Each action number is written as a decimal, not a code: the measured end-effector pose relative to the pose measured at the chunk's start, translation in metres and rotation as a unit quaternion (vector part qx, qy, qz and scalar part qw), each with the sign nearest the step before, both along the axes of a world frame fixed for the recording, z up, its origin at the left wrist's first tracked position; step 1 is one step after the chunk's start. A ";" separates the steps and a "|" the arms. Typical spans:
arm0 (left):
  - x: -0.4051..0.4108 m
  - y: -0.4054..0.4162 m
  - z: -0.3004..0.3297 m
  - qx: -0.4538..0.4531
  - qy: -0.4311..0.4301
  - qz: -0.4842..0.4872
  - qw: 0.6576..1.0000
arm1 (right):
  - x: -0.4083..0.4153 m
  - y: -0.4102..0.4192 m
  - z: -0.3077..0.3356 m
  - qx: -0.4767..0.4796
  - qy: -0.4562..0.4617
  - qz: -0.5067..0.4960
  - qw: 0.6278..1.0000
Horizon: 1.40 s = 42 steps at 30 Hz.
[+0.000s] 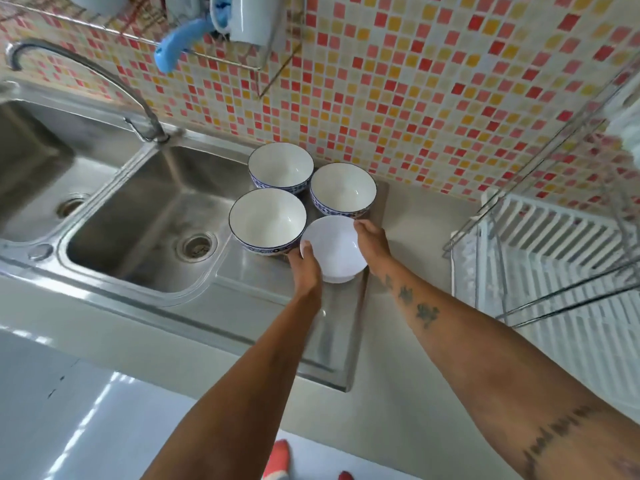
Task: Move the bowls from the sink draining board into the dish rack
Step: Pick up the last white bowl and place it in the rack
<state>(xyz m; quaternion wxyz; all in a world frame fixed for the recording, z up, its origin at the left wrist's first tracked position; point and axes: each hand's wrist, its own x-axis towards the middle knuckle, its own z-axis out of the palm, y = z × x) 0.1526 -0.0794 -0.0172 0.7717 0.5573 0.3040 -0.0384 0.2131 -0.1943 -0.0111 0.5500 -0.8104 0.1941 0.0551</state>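
Observation:
Several bowls stand upright on the steel draining board (332, 341) right of the sink. Three have blue patterned outsides: one at the back (280, 166), one at the right (343, 188), one at the front left (267, 218). The nearest is a plain white bowl (334, 245). My left hand (306, 268) grips its left rim and my right hand (370, 242) presses its right side. Whether it is lifted off the board, I cannot tell. The white dish rack (554, 258) with metal wire frame stands at the right.
A double steel sink (145, 216) with a curved tap (104, 77) lies to the left. The mosaic tiled wall (433, 98) runs behind. A wall shelf with a white mug (254, 17) and a blue brush (180, 43) hangs above. Grey counter (415, 230) separates board and rack.

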 end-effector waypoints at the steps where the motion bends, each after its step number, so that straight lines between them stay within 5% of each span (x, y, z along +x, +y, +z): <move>1: 0.001 -0.004 0.000 0.003 0.002 0.001 1.000 | -0.001 0.001 -0.003 -0.003 -0.002 -0.010 1.000; 14: -0.002 -0.021 0.024 -0.069 -0.007 0.072 0.995 | -0.015 0.007 0.016 -0.003 -0.049 -0.117 0.992; 19: 0.001 -0.021 0.107 -0.118 -0.074 0.106 0.985 | -0.022 0.007 0.101 0.024 -0.182 -0.112 0.977; 23: -0.009 -0.024 0.196 -0.293 -0.184 0.101 0.933 | -0.035 -0.003 0.203 0.041 -0.346 -0.110 0.931; 27: -0.025 -0.048 0.274 -0.397 -0.239 -0.082 0.883 | -0.074 -0.037 0.293 0.027 -0.468 -0.126 0.874; 34: -0.077 -0.144 0.344 -0.437 -0.269 -0.331 0.792 | -0.161 -0.128 0.372 -0.042 -0.565 -0.192 0.801; 38: -0.097 -0.201 0.356 -0.434 -0.226 -0.465 0.737 | -0.200 -0.196 0.382 -0.042 -0.569 -0.250 0.782; 42: -0.109 -0.254 0.368 -0.338 -0.220 -0.534 0.743 | -0.226 -0.264 0.380 0.006 -0.514 -0.306 0.801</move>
